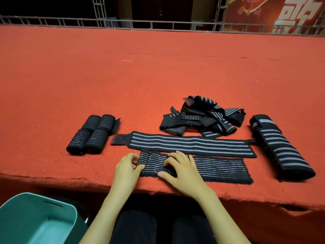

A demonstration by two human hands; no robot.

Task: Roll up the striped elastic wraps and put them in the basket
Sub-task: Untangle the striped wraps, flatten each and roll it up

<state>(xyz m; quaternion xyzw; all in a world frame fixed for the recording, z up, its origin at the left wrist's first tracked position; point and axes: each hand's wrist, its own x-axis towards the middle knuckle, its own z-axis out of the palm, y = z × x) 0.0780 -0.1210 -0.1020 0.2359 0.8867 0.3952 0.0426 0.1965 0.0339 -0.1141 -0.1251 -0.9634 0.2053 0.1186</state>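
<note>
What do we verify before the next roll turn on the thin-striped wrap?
1. Grip: left hand pinches the rolled end: ok.
2. Hold-down: right hand presses the thin-striped wrap flat: ok.
3. Unrolled length lies straight, unfolded: ok.
4. Clearance from the wide-striped wrap: cannot tell, edges look touching near the roll.
5. Roll tightness: cannot tell.
6. Room in the basket: ok, visible part holds nothing.

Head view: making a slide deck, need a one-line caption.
Left hand and right hand roll a wrap at the table edge; four rolls lie left, a pile behind, the basket below.
</note>
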